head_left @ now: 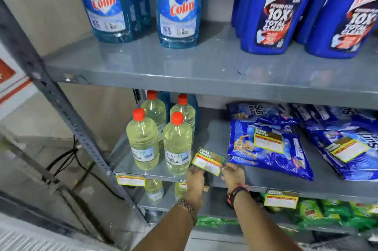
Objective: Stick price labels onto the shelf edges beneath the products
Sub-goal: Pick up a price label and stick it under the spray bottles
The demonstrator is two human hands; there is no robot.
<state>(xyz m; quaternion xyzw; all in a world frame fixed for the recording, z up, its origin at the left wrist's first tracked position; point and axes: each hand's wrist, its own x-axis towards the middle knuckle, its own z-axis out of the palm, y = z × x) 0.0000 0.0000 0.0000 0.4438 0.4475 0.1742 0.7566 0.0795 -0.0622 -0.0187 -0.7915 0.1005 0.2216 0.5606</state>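
Observation:
A green, red and yellow price label [208, 161] is held between my left hand [196, 177] and my right hand [233, 174], just above the front edge of the middle grey shelf [255, 184]. It sits to the right of the yellow-liquid bottles with red caps [177, 146]. Each hand pinches one lower corner of the label. Other labels are stuck on this shelf edge: one at the left [130, 179], one partly hidden behind my left hand [183, 185], one at the right [281, 199].
Blue detergent packs [268, 144] with labels lying on them fill the middle shelf's right side. The top shelf [184, 70] carries blue Colin bottles [177, 5] and Harpic bottles [272, 9]. Green packs [319, 212] lie on the lower shelf. A slotted grey upright [61, 103] stands at left.

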